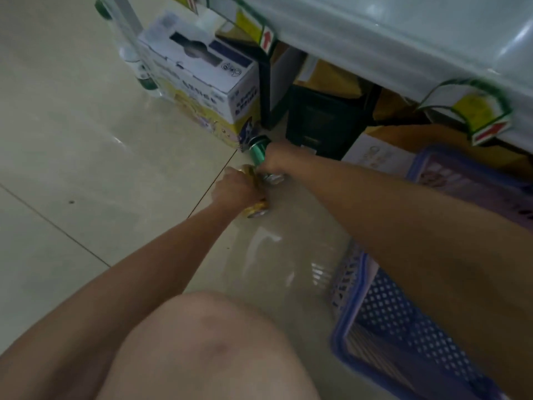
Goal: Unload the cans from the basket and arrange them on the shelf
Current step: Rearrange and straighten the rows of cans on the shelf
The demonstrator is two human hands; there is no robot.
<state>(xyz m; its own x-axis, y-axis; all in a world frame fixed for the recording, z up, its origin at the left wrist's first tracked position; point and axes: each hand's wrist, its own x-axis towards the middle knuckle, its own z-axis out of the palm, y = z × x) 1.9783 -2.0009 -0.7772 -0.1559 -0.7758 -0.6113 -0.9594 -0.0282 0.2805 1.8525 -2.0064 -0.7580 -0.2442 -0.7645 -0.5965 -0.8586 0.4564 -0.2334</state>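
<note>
Head view, left to right: we see open tiled floor (72,125) filling the left side, bare up to a white carton (202,79) that stands at the foot of the shelf (389,39). Our left hand (233,189) has its fingers clamped around a yellow can (255,210), tilted low over the floor. Just beside it, our right hand (277,160) grips a green can (258,151), fingers wrapped around it, close to the carton's front corner. Dark boxes (320,122) sit under the shelf's overhanging edge. At the right, under our right forearm, the blue basket (383,319) sits on the floor.
</note>
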